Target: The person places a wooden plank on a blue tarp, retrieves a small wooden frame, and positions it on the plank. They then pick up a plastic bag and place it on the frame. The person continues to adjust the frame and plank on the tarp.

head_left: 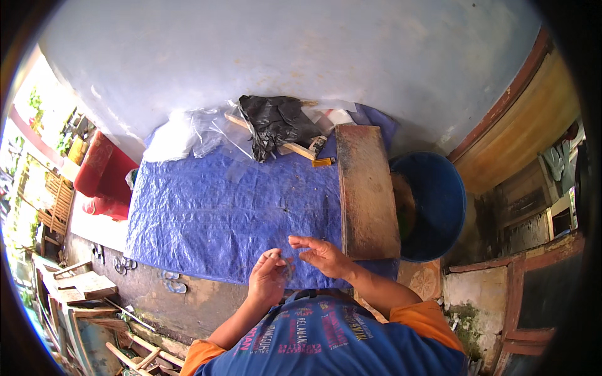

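While pinched, clear film (285, 266) between fingers (273, 255)

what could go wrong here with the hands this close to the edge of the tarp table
The left hand pinches something small and clear, hard to make out; if it slips it may vanish against the clear sheets on the blue tarp or drop off the near edge to the floor. The right hand hovers open beside the wooden plank, whose rough edge might snag a thin sheet. The loose clear plastic by the black bag looks light enough to slide or blow about.
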A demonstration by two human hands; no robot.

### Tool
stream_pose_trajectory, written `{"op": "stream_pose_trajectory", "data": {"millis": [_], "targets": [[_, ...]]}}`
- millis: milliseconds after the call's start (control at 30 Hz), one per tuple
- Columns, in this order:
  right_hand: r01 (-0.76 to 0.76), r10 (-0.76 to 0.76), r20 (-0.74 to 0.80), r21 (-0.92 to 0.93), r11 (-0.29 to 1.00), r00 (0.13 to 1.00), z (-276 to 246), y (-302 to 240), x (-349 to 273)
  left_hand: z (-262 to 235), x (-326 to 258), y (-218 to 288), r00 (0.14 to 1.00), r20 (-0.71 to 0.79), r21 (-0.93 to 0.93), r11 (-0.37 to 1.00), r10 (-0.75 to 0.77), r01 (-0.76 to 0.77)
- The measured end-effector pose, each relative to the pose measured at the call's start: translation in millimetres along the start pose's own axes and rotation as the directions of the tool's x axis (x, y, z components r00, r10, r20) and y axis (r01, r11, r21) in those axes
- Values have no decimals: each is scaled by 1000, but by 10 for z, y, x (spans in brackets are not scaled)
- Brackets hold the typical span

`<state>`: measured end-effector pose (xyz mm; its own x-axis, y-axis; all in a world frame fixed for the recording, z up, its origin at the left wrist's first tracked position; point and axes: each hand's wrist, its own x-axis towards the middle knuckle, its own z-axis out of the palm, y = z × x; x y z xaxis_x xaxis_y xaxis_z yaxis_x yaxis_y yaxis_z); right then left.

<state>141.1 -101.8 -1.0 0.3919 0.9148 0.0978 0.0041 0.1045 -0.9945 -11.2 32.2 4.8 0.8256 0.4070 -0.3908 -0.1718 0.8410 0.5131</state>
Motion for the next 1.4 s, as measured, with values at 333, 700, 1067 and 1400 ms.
{"op": "stream_pose_trajectory", "data": {"millis": [333, 700, 1067, 1400], "targets": [[117, -41, -312, 229, 966, 949, -30, -45, -335, 590, 138, -239, 938, 131, 86, 946, -322, 313], [163, 7, -439, 349, 923, 898, -117, -868, -762, 199, 282, -167, 881, 386, 825, 326, 273, -463], [111, 83, -426, 410, 905, 901, 7, -1126, -962, -572, 612, 189, 686, 393, 917, -208, 612, -341], [-406, 119, -913, -55, 912, 391, -866, -668, -2510, -800, 689, 21, 707, 418, 904, -337, 571, -263]]}}
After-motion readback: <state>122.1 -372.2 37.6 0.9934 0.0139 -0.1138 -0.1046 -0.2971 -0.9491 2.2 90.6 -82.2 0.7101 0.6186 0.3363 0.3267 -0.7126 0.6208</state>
